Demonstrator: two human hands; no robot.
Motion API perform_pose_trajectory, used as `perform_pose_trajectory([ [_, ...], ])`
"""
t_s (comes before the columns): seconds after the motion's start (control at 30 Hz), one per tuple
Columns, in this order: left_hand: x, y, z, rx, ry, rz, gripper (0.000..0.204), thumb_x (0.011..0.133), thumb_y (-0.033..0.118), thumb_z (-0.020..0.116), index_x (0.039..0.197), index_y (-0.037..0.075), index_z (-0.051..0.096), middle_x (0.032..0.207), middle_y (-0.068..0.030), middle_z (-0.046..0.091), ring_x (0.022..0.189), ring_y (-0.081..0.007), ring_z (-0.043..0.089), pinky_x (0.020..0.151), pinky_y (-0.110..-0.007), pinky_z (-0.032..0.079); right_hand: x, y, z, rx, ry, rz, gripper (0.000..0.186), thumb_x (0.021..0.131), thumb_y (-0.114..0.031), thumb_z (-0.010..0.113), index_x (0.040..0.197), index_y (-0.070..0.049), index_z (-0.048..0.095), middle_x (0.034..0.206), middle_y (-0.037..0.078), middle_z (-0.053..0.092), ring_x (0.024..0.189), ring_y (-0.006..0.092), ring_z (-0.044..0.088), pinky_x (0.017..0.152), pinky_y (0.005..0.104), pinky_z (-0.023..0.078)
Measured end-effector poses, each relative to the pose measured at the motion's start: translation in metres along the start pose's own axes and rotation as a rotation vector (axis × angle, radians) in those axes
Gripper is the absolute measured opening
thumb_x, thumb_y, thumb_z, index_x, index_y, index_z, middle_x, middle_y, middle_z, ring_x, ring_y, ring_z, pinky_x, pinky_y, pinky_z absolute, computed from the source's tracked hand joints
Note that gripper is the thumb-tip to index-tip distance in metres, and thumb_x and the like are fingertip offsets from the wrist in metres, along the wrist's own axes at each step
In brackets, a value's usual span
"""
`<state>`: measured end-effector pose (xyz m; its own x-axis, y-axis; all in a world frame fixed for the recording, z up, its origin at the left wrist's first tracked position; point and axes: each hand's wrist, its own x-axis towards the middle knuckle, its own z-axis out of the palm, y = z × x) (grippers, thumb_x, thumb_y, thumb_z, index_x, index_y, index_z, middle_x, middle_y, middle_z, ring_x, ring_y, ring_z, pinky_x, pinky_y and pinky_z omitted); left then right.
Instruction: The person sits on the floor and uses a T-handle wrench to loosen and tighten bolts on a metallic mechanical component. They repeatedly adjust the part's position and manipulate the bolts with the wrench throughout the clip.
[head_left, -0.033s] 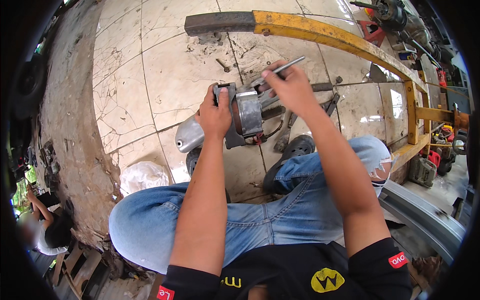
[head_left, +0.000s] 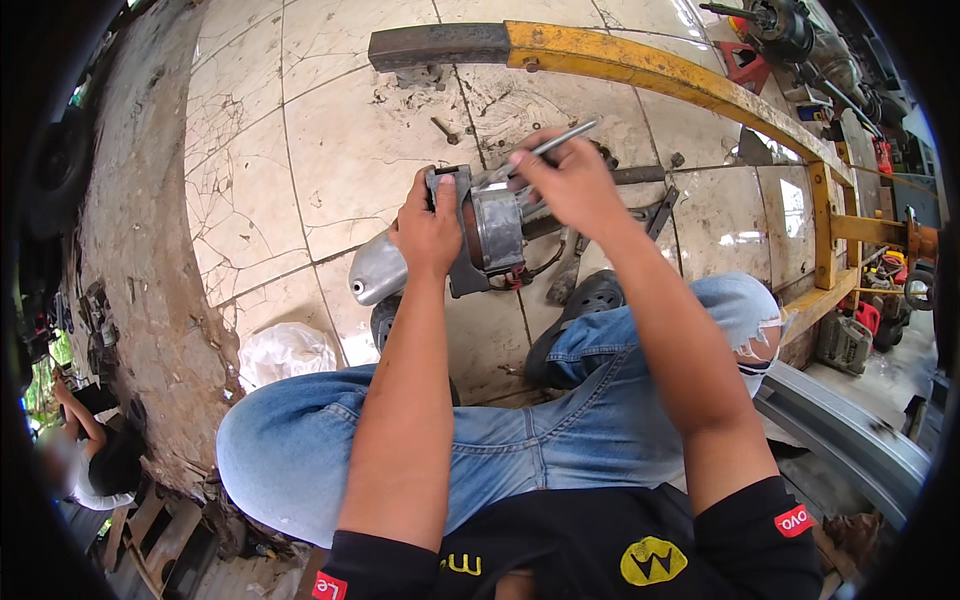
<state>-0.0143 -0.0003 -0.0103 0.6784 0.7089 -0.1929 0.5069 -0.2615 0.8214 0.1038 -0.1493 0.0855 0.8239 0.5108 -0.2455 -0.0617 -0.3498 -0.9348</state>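
Note:
A grey metal motor (head_left: 499, 228), which looks like a vehicle starter motor, lies on the tiled floor between my feet. It has a shiny cylindrical body, a tapered housing pointing left and red wiring at its near side. My left hand (head_left: 430, 225) is closed around the housing, thumb on top. Just above the cylinder's right end, my right hand (head_left: 565, 178) grips a slim silver metal rod-shaped tool (head_left: 572, 135). That tool slants from upper right down toward the motor. Motion blur and my fingers hide its working end, so I cannot tell whether it touches the motor.
A yellow steel frame (head_left: 640, 70) with a dark end arches across the far side and right. Near the motor lie a bolt (head_left: 446, 130), a dark bar (head_left: 638, 174) and a flat metal piece (head_left: 662, 212). A white plastic bag (head_left: 288, 355) sits left. Another person (head_left: 95, 450) is at far left.
My right hand and the silver tool have shifted slightly left, closer to the motor. My left hand and the motor stay in place.

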Motion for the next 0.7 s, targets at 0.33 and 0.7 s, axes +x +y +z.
perform_pose_trajectory([
  [0.33, 0.006, 0.008, 0.003, 0.033, -0.002, -0.032, 0.059, 0.097, 0.057, 0.049, 0.138, 0.015, 0.058, 0.122, -0.0132, 0.069, 0.119, -0.0325, 0.059, 0.111, -0.052, 0.023, -0.007, 0.013, -0.006, 0.153, -0.092, 0.054, 0.018, 0.094, -0.017, 0.068, 0.099, 0.0, 0.066, 0.081, 0.007, 0.072, 0.069, 0.0131, 0.067, 0.065, 0.03, 0.052],
  [0.7, 0.005, 0.009, 0.003, 0.043, 0.035, -0.026, 0.06, 0.096, 0.058, 0.05, 0.137, 0.015, 0.058, 0.121, -0.0134, 0.069, 0.117, -0.0322, 0.06, 0.11, -0.05, 0.023, -0.006, 0.009, -0.013, 0.131, -0.081, 0.15, 0.023, 0.097, -0.02, 0.066, 0.109, -0.001, 0.062, 0.091, 0.007, 0.069, 0.075, 0.0172, 0.072, 0.054, 0.0255, 0.051],
])
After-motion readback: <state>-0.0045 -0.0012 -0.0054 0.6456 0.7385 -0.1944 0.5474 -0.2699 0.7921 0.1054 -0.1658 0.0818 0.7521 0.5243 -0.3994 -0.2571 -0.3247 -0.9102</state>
